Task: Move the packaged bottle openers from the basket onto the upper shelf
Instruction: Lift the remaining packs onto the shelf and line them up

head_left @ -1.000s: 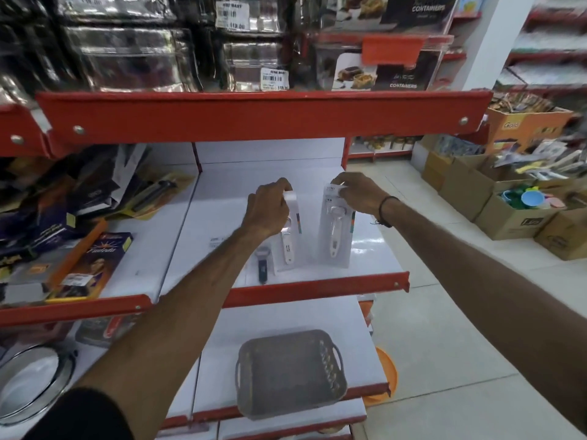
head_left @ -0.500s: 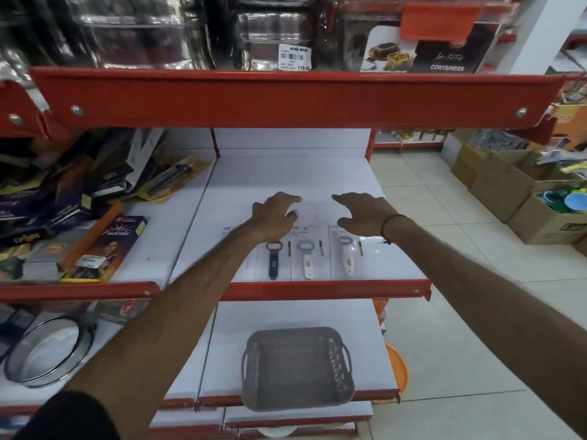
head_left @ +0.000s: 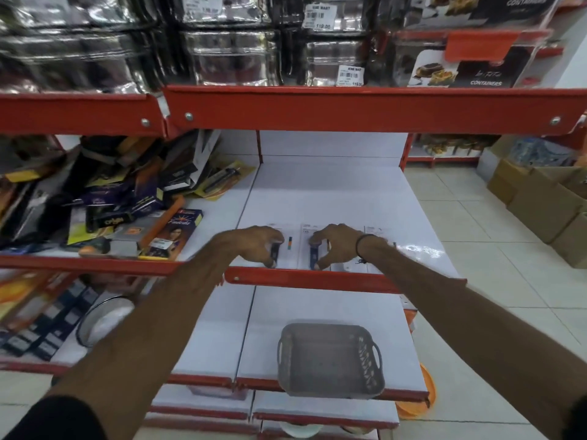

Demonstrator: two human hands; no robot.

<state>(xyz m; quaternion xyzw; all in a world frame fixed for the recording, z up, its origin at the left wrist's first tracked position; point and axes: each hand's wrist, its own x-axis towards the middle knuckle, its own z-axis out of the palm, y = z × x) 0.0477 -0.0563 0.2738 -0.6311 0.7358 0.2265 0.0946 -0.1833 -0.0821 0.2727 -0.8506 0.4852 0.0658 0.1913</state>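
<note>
Packaged bottle openers lie flat in a row near the front edge of the upper white shelf (head_left: 324, 192). My left hand (head_left: 254, 246) curls over the left package (head_left: 275, 253), which holds a dark opener, with fingers and thumb pinching it. My right hand (head_left: 336, 246) does the same on the package beside it (head_left: 313, 257), which holds a blue opener. A third package (head_left: 376, 231) lies further right, mostly hidden by my right wrist. The grey plastic basket (head_left: 330, 389) stands on the shelf below with nothing visible in it.
A red shelf lip (head_left: 317, 279) runs just below my hands. Boxed kitchen goods (head_left: 127, 211) are piled on the left part of the same shelf. Steel containers (head_left: 228, 55) fill the shelf above. Cardboard boxes (head_left: 546, 204) stand on the tiled floor at the right.
Both hands have drawn back toward the front edge, from lying flat above the packages to curling down and pinching them. The packages now lie flat; a second ago two were held upright.
</note>
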